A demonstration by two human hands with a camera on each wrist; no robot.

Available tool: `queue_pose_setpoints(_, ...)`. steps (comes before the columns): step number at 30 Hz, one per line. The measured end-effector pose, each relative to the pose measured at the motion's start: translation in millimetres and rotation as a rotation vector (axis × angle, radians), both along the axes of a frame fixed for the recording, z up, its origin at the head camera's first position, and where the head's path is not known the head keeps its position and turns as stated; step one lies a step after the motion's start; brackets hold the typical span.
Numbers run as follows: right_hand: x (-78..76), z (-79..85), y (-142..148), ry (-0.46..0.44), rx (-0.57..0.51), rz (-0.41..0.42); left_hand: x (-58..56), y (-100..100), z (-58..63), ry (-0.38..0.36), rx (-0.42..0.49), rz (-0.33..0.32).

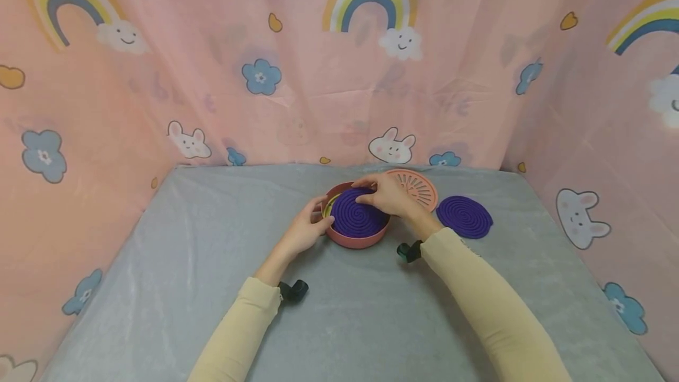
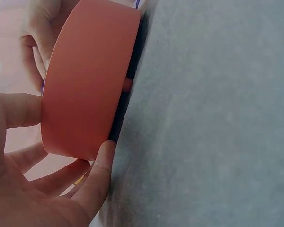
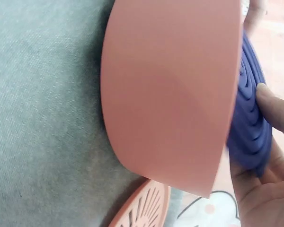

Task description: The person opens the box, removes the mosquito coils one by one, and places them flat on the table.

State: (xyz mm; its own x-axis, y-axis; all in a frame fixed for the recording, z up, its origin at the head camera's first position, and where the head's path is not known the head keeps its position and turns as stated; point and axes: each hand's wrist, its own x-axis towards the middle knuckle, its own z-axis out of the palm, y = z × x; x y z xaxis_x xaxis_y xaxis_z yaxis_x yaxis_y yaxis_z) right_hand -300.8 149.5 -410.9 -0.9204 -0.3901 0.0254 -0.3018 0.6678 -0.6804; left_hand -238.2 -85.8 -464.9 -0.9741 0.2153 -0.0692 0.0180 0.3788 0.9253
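A round pink box (image 1: 358,241) stands on the grey cloth toward the back. My left hand (image 1: 303,230) holds its left side, with the thumb at the rim and the other fingers along the wall in the left wrist view. My right hand (image 1: 391,198) pinches the edge of a purple spiral coaster (image 1: 358,217) between thumb and fingers. That coaster lies over the mouth of the box, and in the right wrist view it tilts above the rim. Something yellow (image 1: 330,203) shows inside the box at the left; the rest of the inside is hidden.
A pink slotted lid (image 1: 422,191) lies behind the right hand, close to the back curtain. Right of it, flat on the grey cloth (image 1: 345,317), is a second purple spiral coaster (image 1: 465,217). Pink patterned curtains (image 1: 318,75) stand at the back and both sides.
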Motion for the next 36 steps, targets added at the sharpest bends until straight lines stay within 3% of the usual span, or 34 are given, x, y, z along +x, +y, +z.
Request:
queue_pose_setpoints(16,14.1,18.6,13.2,0.000,-0.061,-0.073,2.6,1.4,-2.8,0.010,0.017,0.004)
queue_pose_setpoints(28,23.7,29.9,28.0,0.026,-0.165,-0.068,1.7,1.0,-3.7,0.019,0.039,0.001)
queue_pose_setpoints(36,30.3,32.5,43.0,0.040,-0.160,-0.073,2.8,2.3,-1.9,0.014,0.026,-0.001)
